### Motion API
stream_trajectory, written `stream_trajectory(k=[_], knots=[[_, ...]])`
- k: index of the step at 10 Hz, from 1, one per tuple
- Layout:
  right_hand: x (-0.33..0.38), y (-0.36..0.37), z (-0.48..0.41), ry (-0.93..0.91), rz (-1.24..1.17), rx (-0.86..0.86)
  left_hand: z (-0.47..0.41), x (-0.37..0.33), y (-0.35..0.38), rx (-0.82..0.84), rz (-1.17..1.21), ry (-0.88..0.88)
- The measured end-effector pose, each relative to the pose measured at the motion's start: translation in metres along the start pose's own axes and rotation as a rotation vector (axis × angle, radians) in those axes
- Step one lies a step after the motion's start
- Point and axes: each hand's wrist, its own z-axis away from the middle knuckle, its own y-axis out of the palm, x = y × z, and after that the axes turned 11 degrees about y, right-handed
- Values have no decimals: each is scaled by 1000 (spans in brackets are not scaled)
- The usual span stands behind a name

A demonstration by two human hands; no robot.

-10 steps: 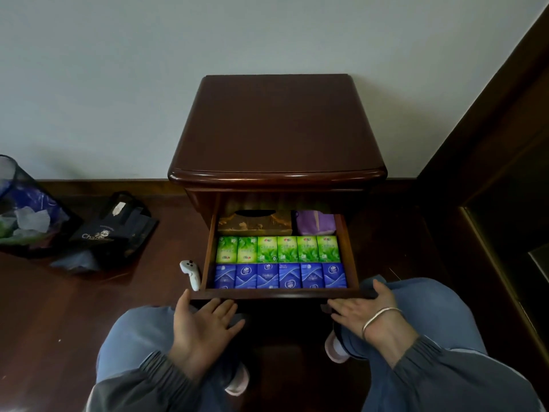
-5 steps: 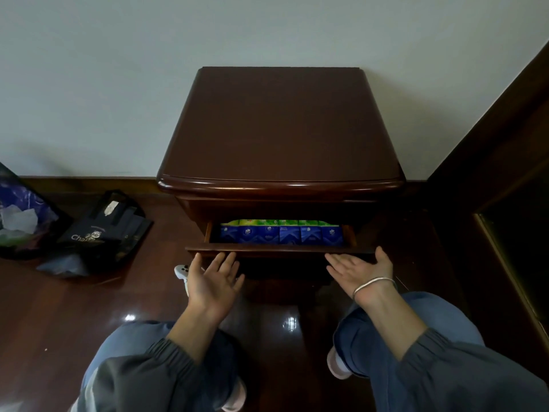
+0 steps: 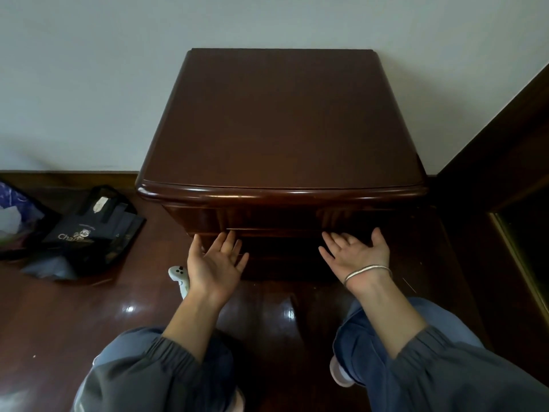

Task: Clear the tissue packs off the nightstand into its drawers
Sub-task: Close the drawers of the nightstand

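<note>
Two hands reach toward the front of a dark wooden nightstand [image 3: 282,120] seen from the head camera, which looks down over the person's knees. The left hand [image 3: 215,263] is spread, palm turned up and inward, its fingertips [image 3: 228,236] at the lower edge of the drawer front [image 3: 267,217]; whether they actually touch the wood cannot be told. The right hand [image 3: 356,252] is likewise spread with the palm up, its fingers lying against the shadowed front below that same edge, and a thin silver bangle [image 3: 367,270] circles its wrist. Neither hand grips anything.

The drawer front sits flush with the body of the nightstand, so no tissue packs show anywhere; the top of the nightstand is bare polished wood, set against a pale wall [image 3: 89,69].

On the glossy wooden floor [image 3: 74,316] to the left lies a black bag [image 3: 92,233] with pale lettering, well apart from the nightstand, and at the far left edge a blue bin [image 3: 15,215] with crumpled white paper is partly cut off. A small white controller [image 3: 179,278] lies on the floor just beside the left wrist. Grey sleeves [image 3: 154,373] and blue trousers [image 3: 371,346] fill the bottom of the view, and dark wooden furniture [image 3: 511,179] stands along the right side
</note>
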Motion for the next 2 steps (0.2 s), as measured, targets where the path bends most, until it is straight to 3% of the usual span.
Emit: stream_trajectory(k=[2], knots=[[-15,21,54,112,251,-137,28,-23,19,-38,-309,-183]])
